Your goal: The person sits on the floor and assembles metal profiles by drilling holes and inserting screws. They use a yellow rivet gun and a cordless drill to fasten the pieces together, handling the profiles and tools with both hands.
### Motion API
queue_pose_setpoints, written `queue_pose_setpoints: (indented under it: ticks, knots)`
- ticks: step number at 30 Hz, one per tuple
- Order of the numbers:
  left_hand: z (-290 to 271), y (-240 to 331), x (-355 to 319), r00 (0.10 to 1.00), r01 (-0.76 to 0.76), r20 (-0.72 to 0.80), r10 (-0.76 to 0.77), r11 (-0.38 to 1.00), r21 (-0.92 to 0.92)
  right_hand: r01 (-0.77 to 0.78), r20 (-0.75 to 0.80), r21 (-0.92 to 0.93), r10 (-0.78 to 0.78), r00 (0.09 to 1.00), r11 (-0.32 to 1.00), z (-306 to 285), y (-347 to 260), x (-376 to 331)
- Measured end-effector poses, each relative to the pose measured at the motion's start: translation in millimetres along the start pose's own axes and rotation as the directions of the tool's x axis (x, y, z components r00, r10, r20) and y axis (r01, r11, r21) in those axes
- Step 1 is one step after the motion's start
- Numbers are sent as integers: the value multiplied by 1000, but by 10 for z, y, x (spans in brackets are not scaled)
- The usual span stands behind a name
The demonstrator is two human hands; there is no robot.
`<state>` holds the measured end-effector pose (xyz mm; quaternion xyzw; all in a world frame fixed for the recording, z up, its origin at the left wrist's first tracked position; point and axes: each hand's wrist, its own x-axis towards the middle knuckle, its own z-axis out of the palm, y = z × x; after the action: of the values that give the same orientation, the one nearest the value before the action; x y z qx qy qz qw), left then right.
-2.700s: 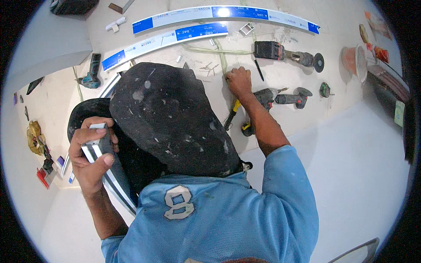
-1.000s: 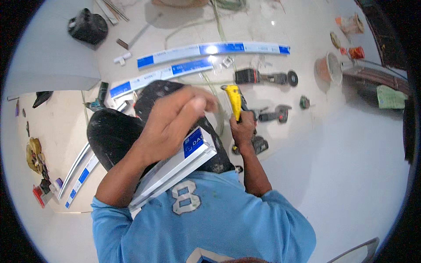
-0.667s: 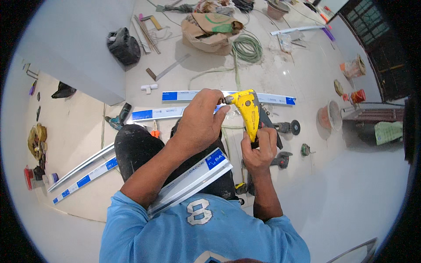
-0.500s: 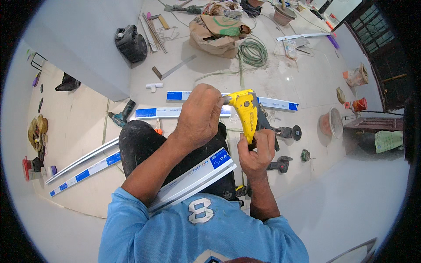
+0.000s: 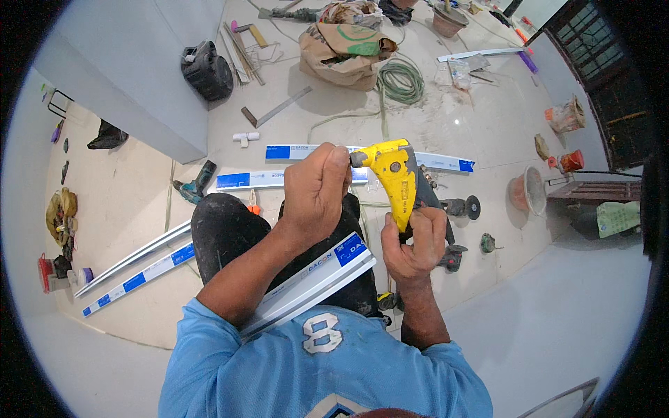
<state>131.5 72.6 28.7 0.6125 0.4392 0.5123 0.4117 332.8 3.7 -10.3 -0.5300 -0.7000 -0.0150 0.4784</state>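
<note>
My right hand [image 5: 417,244] is closed around the lower end of a yellow hand riveter [image 5: 398,178]. The tool stands upright before me, with a dark grey handle behind it. At its dark nose, the fingers of my left hand [image 5: 317,184] are pinched together. Whatever they hold there is too small or hidden to make out. A white metal profile [image 5: 291,289] with a blue-printed film lies slantwise across my lap, below my left forearm. Two similar profiles, a nearer one [image 5: 233,181] and a farther one [image 5: 447,163], lie on the floor beyond my knees.
On the floor to the left are a cordless drill [image 5: 195,182] and more long profiles [image 5: 139,279]. An angle grinder [image 5: 463,207] lies at the right, near a bucket [image 5: 527,191]. Farther off are a try square [image 5: 275,108], a coiled hose [image 5: 401,81] and a brown sack [image 5: 341,66].
The riveter has shifted slightly right with my right hand, and more of its dark grey handle shows. My left hand stays pinched at its nose.
</note>
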Motion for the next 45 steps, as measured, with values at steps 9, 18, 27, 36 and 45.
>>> queue_pose_setpoints:
  ticks: [9,18,27,36,45]
  knots:
    - [-56,-27,18,991,-135,9,135,988,79,18,-3,-9,-18,1000,1000,-21,-8,20]
    - [6,-82,65,902,-404,-46,429,877,261,26,12,0,-26,1000,1000,-22,14,44]
    - [-98,-24,-1,932,-353,24,362,890,287,18,38,4,-18,999,1000,-88,-62,70]
    - [52,-163,2,982,-173,59,180,979,-104,-325,253,395,238,938,859,-160,-80,98]
    - [404,-252,145,900,151,435,-9,945,-291,-624,598,779,231,767,57,-445,127,684]
